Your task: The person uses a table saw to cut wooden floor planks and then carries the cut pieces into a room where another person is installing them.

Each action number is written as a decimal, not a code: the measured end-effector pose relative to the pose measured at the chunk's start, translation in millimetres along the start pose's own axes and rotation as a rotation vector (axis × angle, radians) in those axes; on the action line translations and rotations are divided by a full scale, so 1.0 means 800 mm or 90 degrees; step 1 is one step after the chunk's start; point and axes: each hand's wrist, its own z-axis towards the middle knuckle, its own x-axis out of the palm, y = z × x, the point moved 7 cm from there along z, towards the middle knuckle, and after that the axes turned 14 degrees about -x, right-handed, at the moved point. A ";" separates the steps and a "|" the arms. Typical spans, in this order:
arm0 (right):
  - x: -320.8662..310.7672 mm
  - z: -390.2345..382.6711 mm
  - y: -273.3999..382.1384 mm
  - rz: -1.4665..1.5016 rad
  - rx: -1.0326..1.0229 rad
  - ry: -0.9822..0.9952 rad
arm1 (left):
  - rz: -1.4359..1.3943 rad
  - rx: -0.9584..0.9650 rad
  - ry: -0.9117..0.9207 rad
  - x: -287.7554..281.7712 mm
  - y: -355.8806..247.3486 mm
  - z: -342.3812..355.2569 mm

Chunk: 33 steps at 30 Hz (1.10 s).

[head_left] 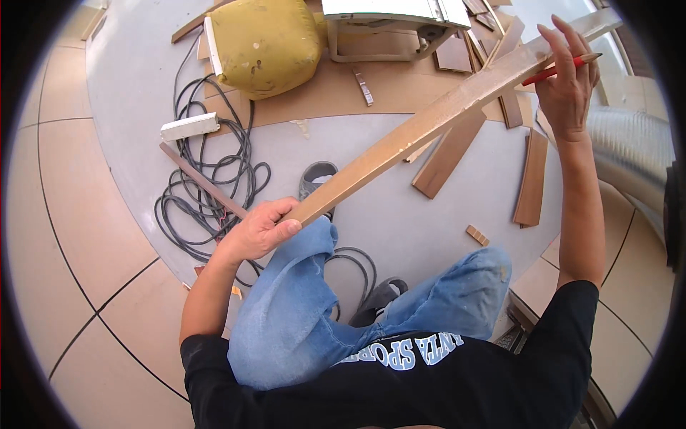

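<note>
A long, narrow light-brown wooden strip (400,143) runs diagonally from the lower middle to the upper right. My left hand (264,230) grips its lower end, thumb along the side. My right hand (568,86) is at the raised far part, holding a red pencil (552,70) between its fingers, with two fingertips lifted beside the strip. A thinner dark-brown strip (193,171) slants behind my left hand over coiled black cable.
A yellow padded bag (264,46) and a white machine (393,18) sit on cardboard (329,96). Brown planks (446,154), a small block (477,234), a white power strip (187,127) and tangled cable (182,207) lie about; a silver flexible duct (629,146) is at right.
</note>
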 end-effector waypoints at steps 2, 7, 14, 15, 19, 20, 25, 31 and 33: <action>-0.012 0.044 0.008 0.009 0.033 -0.096 | 0.001 0.085 -0.109 -0.019 -0.028 -0.006; -0.047 -0.008 0.092 0.265 0.154 -0.035 | -0.059 0.164 -0.274 -0.062 -0.123 -0.028; -0.122 -0.211 0.199 0.437 0.555 0.159 | -0.214 0.303 -0.161 -0.134 -0.283 -0.031; -0.140 -0.218 0.208 0.437 0.554 0.157 | -0.278 0.294 -0.156 -0.154 -0.301 -0.020; -0.146 -0.265 0.191 0.391 0.612 0.191 | -0.241 0.236 -0.251 -0.236 -0.302 0.068; -0.143 -0.278 0.187 0.362 0.611 0.228 | -0.239 0.233 -0.242 -0.252 -0.295 0.092; -0.109 -0.227 0.129 0.329 0.659 0.223 | -0.254 0.182 -0.244 -0.303 -0.322 0.196; -0.010 -0.151 0.106 0.342 0.513 0.259 | 0.066 0.194 -0.536 -0.433 -0.334 0.351; 0.025 -0.126 0.071 0.323 0.465 0.256 | 0.176 0.199 -0.644 -0.434 -0.361 0.395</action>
